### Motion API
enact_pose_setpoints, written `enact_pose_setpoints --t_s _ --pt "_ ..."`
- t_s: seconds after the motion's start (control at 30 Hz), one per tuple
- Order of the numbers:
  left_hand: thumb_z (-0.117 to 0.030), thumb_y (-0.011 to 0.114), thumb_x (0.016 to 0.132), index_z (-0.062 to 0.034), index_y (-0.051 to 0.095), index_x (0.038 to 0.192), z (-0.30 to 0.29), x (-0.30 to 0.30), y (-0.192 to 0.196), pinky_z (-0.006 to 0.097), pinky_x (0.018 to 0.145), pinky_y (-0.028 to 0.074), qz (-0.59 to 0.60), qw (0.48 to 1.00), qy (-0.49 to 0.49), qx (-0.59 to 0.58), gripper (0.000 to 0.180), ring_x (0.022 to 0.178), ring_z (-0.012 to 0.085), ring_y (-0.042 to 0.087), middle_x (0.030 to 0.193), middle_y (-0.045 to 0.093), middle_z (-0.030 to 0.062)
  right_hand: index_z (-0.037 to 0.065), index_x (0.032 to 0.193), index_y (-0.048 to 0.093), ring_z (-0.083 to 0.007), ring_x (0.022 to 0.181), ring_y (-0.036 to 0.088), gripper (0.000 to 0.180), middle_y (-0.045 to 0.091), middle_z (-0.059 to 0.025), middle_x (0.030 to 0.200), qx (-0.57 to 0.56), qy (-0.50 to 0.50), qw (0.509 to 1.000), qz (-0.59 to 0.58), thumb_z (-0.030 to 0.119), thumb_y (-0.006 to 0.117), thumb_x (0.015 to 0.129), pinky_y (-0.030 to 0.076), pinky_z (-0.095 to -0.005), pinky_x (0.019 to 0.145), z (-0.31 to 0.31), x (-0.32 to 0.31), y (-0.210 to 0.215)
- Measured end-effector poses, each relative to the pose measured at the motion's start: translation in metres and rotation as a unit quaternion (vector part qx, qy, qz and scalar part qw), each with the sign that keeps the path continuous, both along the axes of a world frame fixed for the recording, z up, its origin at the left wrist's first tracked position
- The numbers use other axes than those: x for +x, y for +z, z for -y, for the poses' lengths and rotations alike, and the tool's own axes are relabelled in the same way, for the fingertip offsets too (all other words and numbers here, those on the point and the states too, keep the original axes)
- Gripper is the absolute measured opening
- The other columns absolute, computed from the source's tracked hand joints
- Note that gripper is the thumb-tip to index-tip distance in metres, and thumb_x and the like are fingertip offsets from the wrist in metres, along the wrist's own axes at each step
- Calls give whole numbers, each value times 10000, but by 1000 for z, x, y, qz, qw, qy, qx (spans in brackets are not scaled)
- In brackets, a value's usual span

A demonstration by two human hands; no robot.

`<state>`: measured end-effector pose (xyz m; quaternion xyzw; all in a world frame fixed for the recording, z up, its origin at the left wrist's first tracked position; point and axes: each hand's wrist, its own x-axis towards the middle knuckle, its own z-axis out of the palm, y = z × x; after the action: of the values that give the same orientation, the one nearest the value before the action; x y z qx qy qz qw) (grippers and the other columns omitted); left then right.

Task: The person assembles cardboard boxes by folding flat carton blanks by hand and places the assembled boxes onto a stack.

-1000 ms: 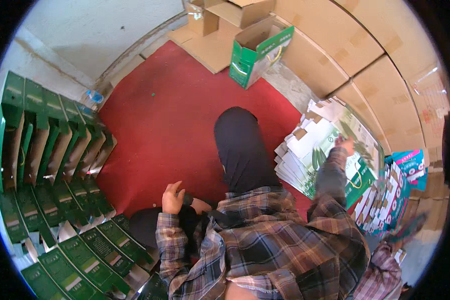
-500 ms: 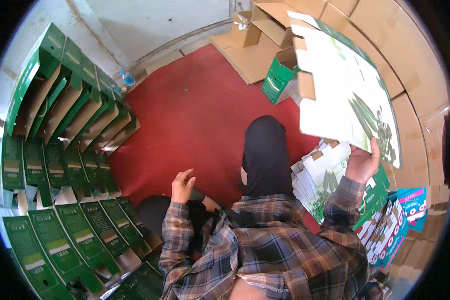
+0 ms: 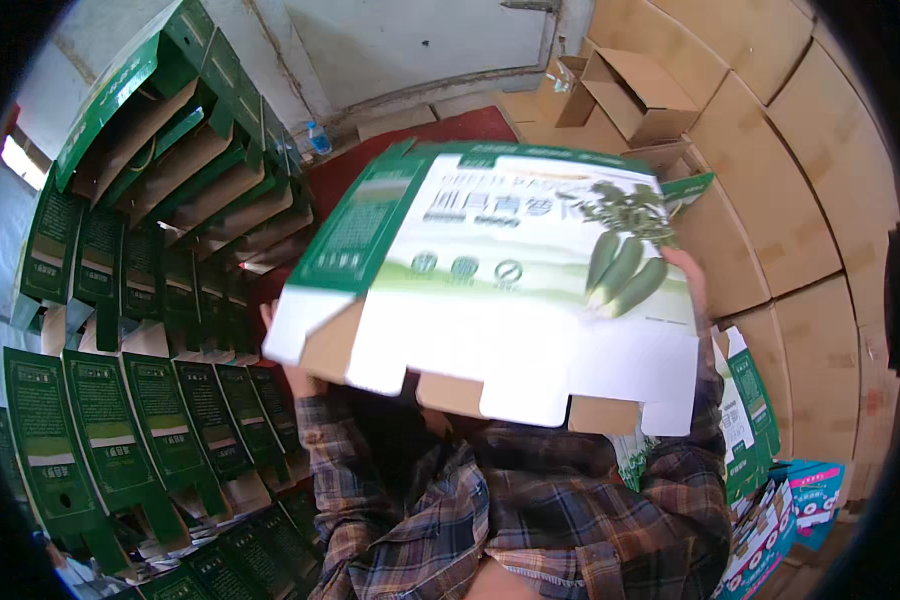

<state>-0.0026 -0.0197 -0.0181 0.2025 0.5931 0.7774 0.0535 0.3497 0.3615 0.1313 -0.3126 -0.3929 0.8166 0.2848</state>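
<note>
In front of me is a flattened green-and-white carton [image 3: 530, 340], printed with long green radishes and leaves, its notched flaps toward me. My right hand [image 3: 687, 268] grips its right edge; most of that hand is behind the board. At the left edge, my left hand [image 3: 298, 380] is closed against the carton, its fingers partly hidden and blurred. The board covers my lap and most of the red floor.
Green boxes [image 3: 100, 430] stand in rows on the left. Brown cartons [image 3: 750, 150] are stacked along the right, with an open brown box [image 3: 640, 95] at the back. More flat cartons [image 3: 745, 420] and teal packaging [image 3: 815, 495] lie at the right. A blue-labelled bottle [image 3: 318, 138] stands by the wall.
The carton has swung from the far right to in front of my body, its printed face turned up. My left hand, free before, has come onto its left edge. The view has shifted.
</note>
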Motion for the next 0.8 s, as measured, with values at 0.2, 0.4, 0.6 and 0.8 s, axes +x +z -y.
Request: enact_pose_setpoints --t_s 0.2,0.4,0.6,0.8 --pt "-127 507 874 -14 562 1079 27 1 10 446 977 402 -143 978 -21 153 241 1101 324 523 1184 530 213 22 1063 581 -173 815 629 325 643 -102 950 180 79 974 115 270 515 863 511 -292 743 -11 -59 -37" --pt "0 606 816 -28 562 977 8 5 -3 325 890 429 82 995 33 55 169 974 180 554 1002 582 55 57 1359 264 -461 1174 408 631 261 -233 1404 -45 106 990 80 487 403 920 460 -561 834 -86 -108 -129" --pt "-147 606 872 -24 478 1216 0 11 -17 336 910 396 124 991 24 41 387 1049 178 512 1147 553 46 79 1436 126 -437 1346 97 868 61 -206 1489 -15 57 982 179 657 390 844 276 -603 971 -57 -153 -132" --pt "-346 501 930 -42 450 1258 -5 15 -20 398 933 377 210 971 21 111 450 1103 205 492 1207 522 52 118 1404 264 -280 1360 168 824 190 -98 1483 37 4 985 167 686 405 825 243 -590 984 -59 -170 -139"
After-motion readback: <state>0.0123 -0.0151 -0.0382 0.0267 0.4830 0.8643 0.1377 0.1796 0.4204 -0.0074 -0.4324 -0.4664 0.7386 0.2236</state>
